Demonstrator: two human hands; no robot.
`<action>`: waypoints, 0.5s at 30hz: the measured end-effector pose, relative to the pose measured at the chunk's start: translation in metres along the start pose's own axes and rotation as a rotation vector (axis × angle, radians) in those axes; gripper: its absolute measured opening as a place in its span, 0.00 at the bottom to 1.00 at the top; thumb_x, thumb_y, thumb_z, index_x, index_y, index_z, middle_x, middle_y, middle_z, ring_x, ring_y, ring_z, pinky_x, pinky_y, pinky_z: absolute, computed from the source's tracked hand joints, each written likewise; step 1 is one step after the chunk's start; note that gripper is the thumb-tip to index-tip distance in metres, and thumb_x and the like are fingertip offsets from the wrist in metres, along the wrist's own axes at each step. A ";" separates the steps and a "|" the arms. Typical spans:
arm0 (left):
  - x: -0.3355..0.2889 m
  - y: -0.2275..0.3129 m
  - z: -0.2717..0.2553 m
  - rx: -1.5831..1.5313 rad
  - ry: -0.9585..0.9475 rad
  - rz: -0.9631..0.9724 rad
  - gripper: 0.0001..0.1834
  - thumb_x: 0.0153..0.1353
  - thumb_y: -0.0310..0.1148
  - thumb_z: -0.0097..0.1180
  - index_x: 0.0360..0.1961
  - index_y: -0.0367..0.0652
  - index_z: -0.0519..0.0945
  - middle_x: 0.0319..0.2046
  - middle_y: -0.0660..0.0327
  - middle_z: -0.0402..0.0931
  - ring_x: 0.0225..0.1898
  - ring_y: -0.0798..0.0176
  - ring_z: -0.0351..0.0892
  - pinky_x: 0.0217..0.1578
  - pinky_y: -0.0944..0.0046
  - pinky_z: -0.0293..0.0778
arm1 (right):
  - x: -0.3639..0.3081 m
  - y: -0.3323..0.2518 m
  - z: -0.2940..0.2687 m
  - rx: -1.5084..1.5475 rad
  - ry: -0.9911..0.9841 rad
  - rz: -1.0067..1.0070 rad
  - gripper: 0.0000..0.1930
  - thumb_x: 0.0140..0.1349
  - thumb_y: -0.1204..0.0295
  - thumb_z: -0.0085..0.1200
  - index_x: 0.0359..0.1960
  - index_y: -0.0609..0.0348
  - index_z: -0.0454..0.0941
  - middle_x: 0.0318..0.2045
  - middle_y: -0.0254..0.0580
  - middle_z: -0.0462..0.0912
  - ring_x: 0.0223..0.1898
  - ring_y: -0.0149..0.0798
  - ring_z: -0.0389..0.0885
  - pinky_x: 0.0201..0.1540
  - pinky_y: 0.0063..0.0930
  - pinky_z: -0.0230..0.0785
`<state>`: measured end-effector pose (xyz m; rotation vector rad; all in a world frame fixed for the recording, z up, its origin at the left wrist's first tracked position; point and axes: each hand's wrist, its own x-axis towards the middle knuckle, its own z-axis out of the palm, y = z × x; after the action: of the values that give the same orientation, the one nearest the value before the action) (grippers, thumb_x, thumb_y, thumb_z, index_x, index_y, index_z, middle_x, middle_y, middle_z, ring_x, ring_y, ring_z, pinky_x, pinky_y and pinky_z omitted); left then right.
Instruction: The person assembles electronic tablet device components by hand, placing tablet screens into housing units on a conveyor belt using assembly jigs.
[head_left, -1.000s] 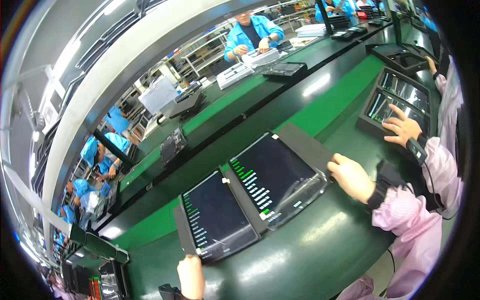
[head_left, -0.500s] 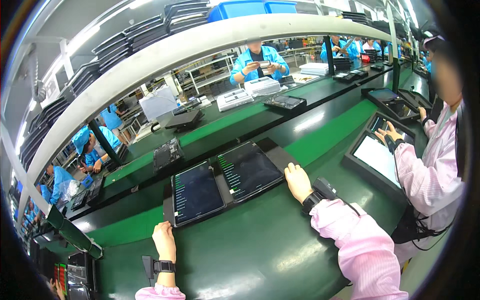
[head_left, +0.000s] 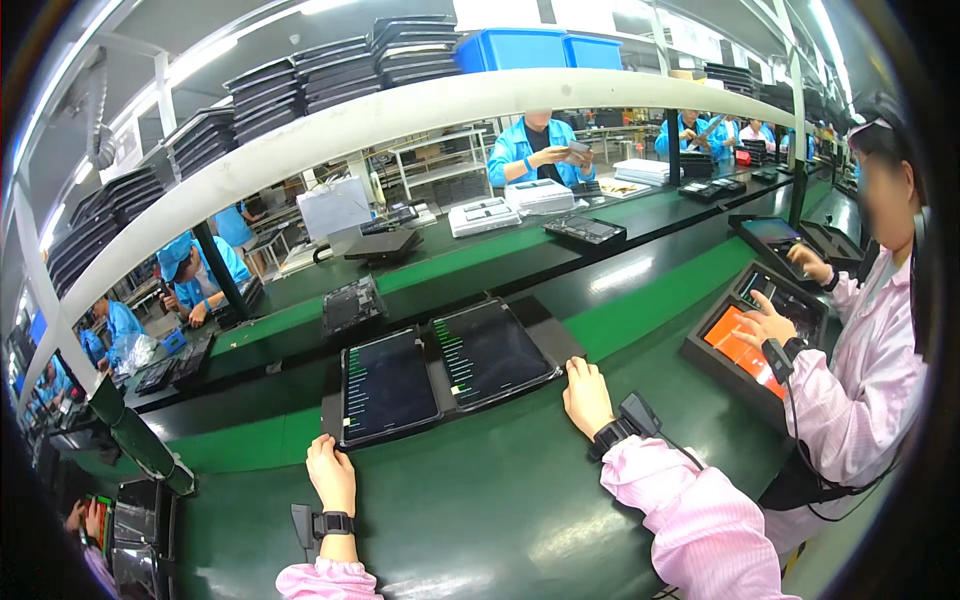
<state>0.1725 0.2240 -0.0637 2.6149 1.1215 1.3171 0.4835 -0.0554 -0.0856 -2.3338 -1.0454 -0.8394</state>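
Note:
In front of me on the green bench lies a black tray (head_left: 548,320) holding two dark-screened tablets, the left tablet (head_left: 392,385) and the right tablet (head_left: 490,350). Both screens are lit with rows of short green and white lines along their left sides. My left hand (head_left: 330,474) is at the near left corner of the tray, fingers curled against its edge. At the near right corner, my right hand (head_left: 588,394) grips the edge in the same way. Fingertips of both hands are partly hidden. Each wrist wears a black strapped device.
To my right, a co-worker (head_left: 850,390) in pink touches a tablet with an orange screen (head_left: 742,348) in another black tray. A rail-backed shelf beyond the belt carries an opened device (head_left: 353,305). A green post (head_left: 140,435) stands at left.
The tray and both my hands have shifted slightly left and toward me against the bench. The view has tilted upward. On the co-worker's tablet, white has turned to orange.

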 end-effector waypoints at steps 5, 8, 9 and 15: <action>-0.008 -0.005 0.001 0.012 -0.060 -0.030 0.22 0.48 0.20 0.52 0.48 0.28 0.72 0.52 0.49 0.67 0.54 0.48 0.66 0.55 0.54 0.62 | -0.006 -0.002 -0.007 0.142 -0.008 -0.009 0.25 0.48 0.77 0.53 0.52 0.69 0.68 0.54 0.49 0.67 0.49 0.49 0.69 0.52 0.38 0.64; -0.009 -0.004 0.005 0.052 0.007 -0.011 0.24 0.47 0.20 0.52 0.50 0.29 0.71 0.53 0.48 0.65 0.56 0.46 0.63 0.56 0.51 0.60 | -0.007 0.000 -0.011 0.220 0.001 -0.016 0.24 0.48 0.78 0.52 0.51 0.67 0.69 0.55 0.49 0.67 0.49 0.50 0.69 0.53 0.39 0.64; -0.012 -0.001 0.004 0.033 0.038 -0.013 0.27 0.46 0.20 0.50 0.52 0.30 0.68 0.54 0.48 0.64 0.56 0.45 0.61 0.57 0.50 0.58 | -0.010 -0.002 -0.015 0.232 -0.030 -0.017 0.23 0.48 0.78 0.52 0.50 0.67 0.70 0.55 0.49 0.67 0.50 0.50 0.68 0.53 0.39 0.63; 0.017 0.105 0.010 -0.147 0.042 0.282 0.22 0.42 0.20 0.52 0.43 0.41 0.75 0.43 0.52 0.71 0.49 0.48 0.68 0.51 0.52 0.62 | -0.008 -0.016 -0.022 0.278 -0.110 -0.005 0.19 0.49 0.81 0.50 0.46 0.65 0.72 0.56 0.51 0.66 0.52 0.52 0.67 0.55 0.42 0.62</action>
<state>0.2488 0.1597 -0.0261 2.7200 0.6450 1.4435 0.4591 -0.0636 -0.0729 -2.1613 -1.1352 -0.5329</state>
